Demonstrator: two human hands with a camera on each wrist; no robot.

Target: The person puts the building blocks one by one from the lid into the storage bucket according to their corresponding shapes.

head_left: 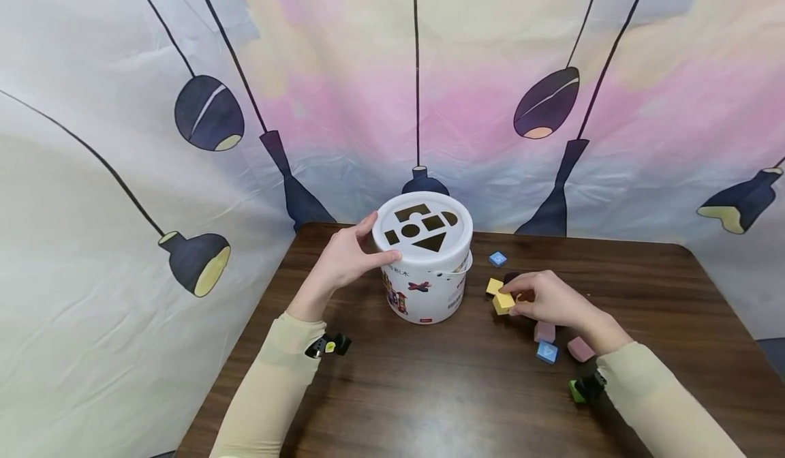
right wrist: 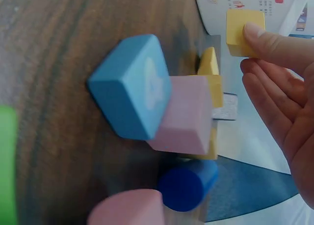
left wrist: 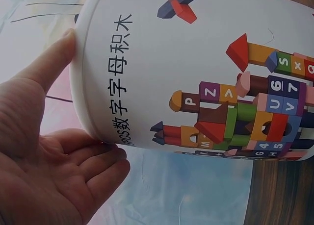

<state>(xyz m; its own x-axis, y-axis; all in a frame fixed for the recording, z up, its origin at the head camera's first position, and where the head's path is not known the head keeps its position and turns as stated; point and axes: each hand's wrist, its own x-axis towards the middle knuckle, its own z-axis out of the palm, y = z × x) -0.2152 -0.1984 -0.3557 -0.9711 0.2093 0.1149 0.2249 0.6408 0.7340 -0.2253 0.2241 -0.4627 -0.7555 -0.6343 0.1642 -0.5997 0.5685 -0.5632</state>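
Dark wood-grain counter (head_left: 466, 390) in front of a printed backdrop of hanging lamps (head_left: 208, 114). White bucket (head_left: 426, 287) stands mid-counter, shape-sorter lid (head_left: 423, 230) on top with cutouts: square, circle, triangle, half-round and a bridge-like shape. Left hand (head_left: 346, 260) steadies the bucket at the lid rim, fingers fairly straight, thumb laid along the rim, palm beside the wall; touching, not clamped round it. Right hand (head_left: 546, 298) pinches a yellow cube (head_left: 504, 301) between thumb and fingers, just right of the bucket and low over the counter. Second yellow block (head_left: 494, 285) sits just beside it. Loose pieces near the right wrist: pink block (head_left: 544, 332), blue cube (head_left: 547, 352), a second pink piece (head_left: 580, 349), green block (head_left: 576, 391); another blue cube (head_left: 498, 259) lies farther back. Blue cylinder (right wrist: 189, 185) shows in the right wrist view. My read: keep the cube square to the square cutout, hold the lid steady, pinch at the sides so the fingers clear the hole edge. Bucket print reads 数字母积木 with a partly hidden Latin word before it; pictured blocks carry P, Z, U, V, 6, 7, 4, 5, S
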